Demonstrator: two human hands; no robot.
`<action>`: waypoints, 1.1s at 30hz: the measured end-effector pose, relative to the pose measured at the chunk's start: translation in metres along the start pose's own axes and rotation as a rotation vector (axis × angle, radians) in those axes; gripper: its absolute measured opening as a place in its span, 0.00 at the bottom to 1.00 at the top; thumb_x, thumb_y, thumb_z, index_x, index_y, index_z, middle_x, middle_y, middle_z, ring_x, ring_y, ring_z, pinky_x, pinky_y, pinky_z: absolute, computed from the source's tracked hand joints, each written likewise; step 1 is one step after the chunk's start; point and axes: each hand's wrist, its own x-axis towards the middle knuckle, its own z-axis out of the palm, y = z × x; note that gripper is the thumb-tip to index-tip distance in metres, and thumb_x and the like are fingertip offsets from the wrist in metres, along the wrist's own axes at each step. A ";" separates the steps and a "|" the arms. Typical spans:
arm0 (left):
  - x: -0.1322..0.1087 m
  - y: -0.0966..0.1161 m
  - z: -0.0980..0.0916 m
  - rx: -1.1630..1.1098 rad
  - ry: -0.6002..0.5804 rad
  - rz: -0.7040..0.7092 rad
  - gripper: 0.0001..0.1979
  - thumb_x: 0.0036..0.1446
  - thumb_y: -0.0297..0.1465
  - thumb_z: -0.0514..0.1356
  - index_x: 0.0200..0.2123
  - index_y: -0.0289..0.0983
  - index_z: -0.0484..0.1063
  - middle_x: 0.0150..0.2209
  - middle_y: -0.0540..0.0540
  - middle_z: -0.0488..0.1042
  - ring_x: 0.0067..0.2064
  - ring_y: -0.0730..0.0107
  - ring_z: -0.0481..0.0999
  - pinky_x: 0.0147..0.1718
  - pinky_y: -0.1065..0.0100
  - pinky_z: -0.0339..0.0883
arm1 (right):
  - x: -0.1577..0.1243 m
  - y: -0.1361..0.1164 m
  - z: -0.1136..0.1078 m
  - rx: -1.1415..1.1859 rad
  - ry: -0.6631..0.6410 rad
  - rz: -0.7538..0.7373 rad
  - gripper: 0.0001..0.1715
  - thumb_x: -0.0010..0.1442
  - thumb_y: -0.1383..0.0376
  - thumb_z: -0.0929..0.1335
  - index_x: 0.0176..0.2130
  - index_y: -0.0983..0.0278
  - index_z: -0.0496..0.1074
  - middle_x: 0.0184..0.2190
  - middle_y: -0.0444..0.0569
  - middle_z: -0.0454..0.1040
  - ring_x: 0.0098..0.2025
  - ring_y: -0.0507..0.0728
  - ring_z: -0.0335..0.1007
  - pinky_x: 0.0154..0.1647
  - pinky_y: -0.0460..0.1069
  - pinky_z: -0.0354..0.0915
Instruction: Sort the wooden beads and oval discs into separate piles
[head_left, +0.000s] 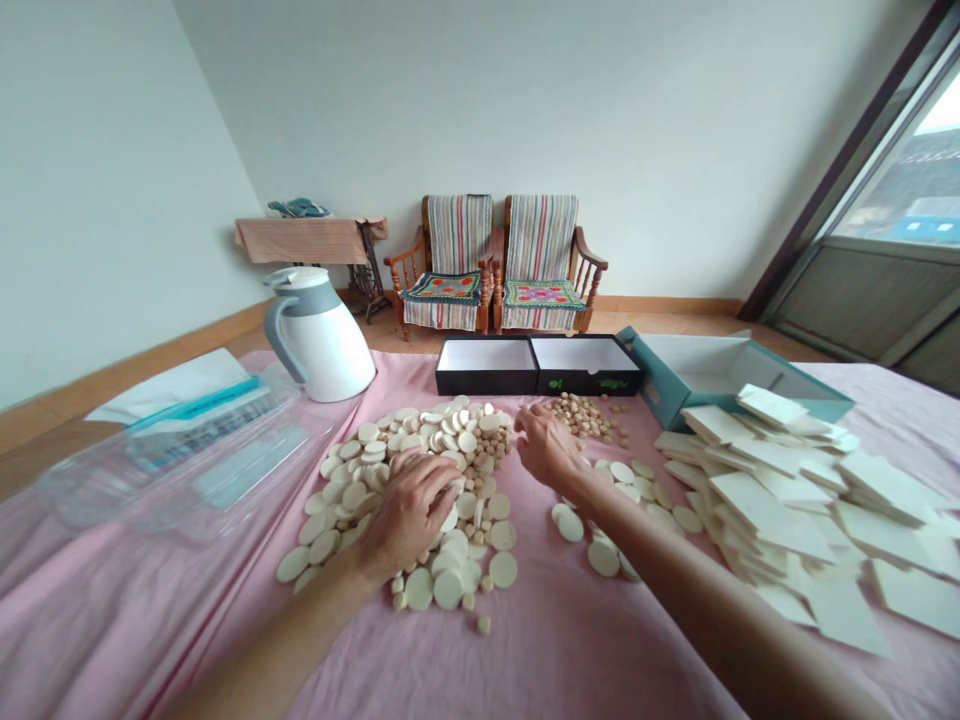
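A big heap of pale round wooden discs (390, 450) lies on the pink cloth (540, 640) before me. My left hand (409, 510) rests palm down on the heap, fingers curled over several discs. My right hand (544, 445) reaches to the heap's right edge, fingers bent and pinched at a few discs; what it holds is hidden. Behind it lies a small pile of little tan wooden beads (589, 412). More discs (622, 480) lie scattered under my right forearm.
A black two-part box (537, 378) and a teal box (720, 372) stand at the back. Cream square tiles (795, 490) are stacked right. A white jug (319, 335) and clear plastic case (187, 460) sit left. Two wooden armchairs (495, 262) stand by the wall.
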 end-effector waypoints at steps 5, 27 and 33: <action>0.000 -0.001 0.001 0.012 0.000 -0.002 0.09 0.60 0.28 0.53 0.40 0.40 0.72 0.41 0.47 0.75 0.45 0.67 0.73 0.56 0.55 0.57 | -0.007 -0.017 0.018 0.091 -0.109 0.021 0.13 0.54 0.74 0.60 0.39 0.68 0.67 0.37 0.54 0.71 0.38 0.56 0.66 0.33 0.47 0.54; 0.000 0.001 -0.001 -0.005 0.008 0.010 0.09 0.60 0.27 0.53 0.40 0.39 0.72 0.40 0.47 0.75 0.45 0.67 0.72 0.54 0.56 0.57 | 0.021 -0.004 0.017 0.004 -0.091 -0.016 0.12 0.58 0.70 0.61 0.40 0.65 0.70 0.40 0.54 0.71 0.39 0.56 0.68 0.35 0.47 0.57; -0.001 -0.001 -0.002 -0.011 -0.002 0.003 0.08 0.60 0.27 0.53 0.40 0.39 0.72 0.41 0.46 0.75 0.45 0.66 0.72 0.55 0.55 0.57 | 0.021 -0.007 0.014 -0.061 -0.121 0.029 0.12 0.56 0.70 0.62 0.40 0.67 0.70 0.39 0.57 0.72 0.39 0.58 0.68 0.35 0.48 0.57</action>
